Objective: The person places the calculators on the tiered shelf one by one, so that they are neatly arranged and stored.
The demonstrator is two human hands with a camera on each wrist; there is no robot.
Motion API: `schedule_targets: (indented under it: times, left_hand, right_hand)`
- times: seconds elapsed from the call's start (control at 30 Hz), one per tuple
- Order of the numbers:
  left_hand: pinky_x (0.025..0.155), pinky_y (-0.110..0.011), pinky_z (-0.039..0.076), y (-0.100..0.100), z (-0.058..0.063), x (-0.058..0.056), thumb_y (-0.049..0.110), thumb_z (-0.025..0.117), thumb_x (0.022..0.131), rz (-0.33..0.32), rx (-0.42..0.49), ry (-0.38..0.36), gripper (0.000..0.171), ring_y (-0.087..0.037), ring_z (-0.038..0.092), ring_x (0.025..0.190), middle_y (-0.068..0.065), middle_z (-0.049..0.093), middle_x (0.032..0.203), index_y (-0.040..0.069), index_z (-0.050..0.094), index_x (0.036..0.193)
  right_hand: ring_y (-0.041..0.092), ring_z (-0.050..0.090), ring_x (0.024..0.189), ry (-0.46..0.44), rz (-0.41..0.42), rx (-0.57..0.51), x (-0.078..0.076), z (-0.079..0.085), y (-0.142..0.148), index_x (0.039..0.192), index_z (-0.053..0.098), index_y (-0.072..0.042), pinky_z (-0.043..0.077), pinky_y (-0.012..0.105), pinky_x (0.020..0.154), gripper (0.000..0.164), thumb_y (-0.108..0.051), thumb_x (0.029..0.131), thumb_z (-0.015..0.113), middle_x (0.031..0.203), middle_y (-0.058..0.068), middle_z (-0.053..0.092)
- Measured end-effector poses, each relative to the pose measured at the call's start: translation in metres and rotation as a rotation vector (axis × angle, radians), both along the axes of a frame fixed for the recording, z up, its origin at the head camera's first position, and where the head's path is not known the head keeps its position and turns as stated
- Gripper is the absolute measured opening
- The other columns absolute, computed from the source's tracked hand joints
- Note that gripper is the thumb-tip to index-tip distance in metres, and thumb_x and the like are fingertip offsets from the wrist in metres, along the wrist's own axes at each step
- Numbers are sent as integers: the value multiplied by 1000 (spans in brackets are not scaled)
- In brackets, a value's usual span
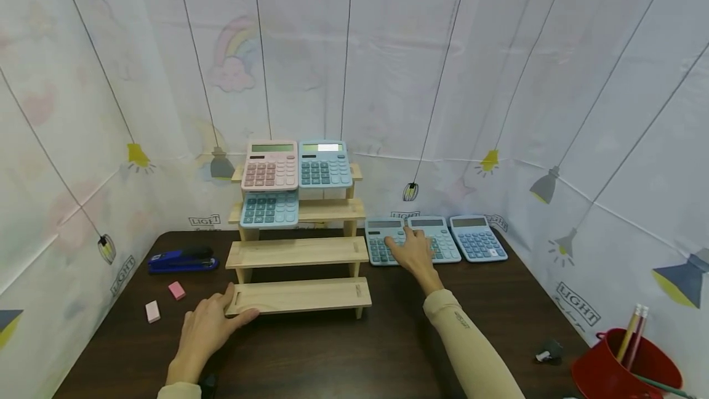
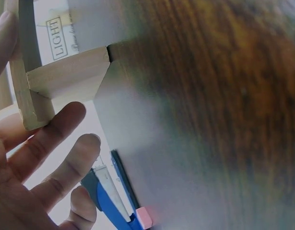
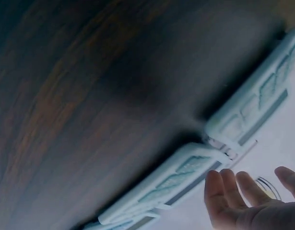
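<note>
A stepped wooden display rack [image 1: 299, 252] stands on the dark table. My left hand [image 1: 206, 325] holds the left end of its lowest step, thumb along the front edge; the left wrist view shows fingers [image 2: 65, 120] at the board's corner. On the top step lean a pink calculator [image 1: 271, 166] and a blue calculator [image 1: 324, 165]; another blue calculator [image 1: 269, 209] sits one step down. My right hand [image 1: 414, 254] is over two light blue calculators, the left one [image 1: 382, 245] and the middle one [image 1: 443, 245], fingers spread. A third calculator [image 1: 478, 239] lies to their right.
A blue stapler [image 1: 183, 260], a pink eraser [image 1: 176, 290] and a white eraser [image 1: 152, 311] lie left of the rack. At the right front are a small dark sharpener-like object [image 1: 549, 351] and a red bucket [image 1: 598, 365] with pencils. A patterned curtain [image 1: 399, 79] encloses the table.
</note>
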State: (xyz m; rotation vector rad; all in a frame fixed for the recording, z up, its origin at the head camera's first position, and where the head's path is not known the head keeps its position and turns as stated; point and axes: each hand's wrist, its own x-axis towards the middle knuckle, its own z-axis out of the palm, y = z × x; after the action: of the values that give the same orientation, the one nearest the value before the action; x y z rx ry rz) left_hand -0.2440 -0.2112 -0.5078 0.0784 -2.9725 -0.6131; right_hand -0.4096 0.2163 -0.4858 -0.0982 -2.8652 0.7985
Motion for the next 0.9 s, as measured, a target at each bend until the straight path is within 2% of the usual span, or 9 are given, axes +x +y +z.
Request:
schedule_targets:
  times: [0.2,0.53,0.7,0.9]
  left_hand:
    - [77,-57,47,1,0,-1,84,57,77,1,4,1,108,-44,64,106,-22,68,120,4,46,150]
    - [74,-54,47,1,-1,-1,82,59,77,-1,6,17,106,-40,66,100,-19,70,116,5,47,149]
    - [74,-54,47,1,-1,-1,82,60,77,2,7,23,106,-40,66,100,-18,70,116,5,48,149]
    - [75,-54,47,0,-1,-1,82,60,77,8,9,18,105,-41,65,103,-20,69,118,5,48,149]
  right_hand:
    - [57,34,139,-31,-2,25,-11,-7,-5,154,39,-6,34,75,104,82,-61,95,53,154,32,35]
    - [63,17,144,-175,-15,77,-21,-12,-19,157,30,-2,26,77,110,99,-70,90,54,156,40,25]
    - [64,16,144,-203,-27,120,-27,-16,-24,157,30,-2,23,77,111,102,-70,86,60,156,39,24]
    - [64,19,143,-213,-9,149,-31,-23,-28,156,33,-2,25,75,111,99,-64,86,65,157,36,24]
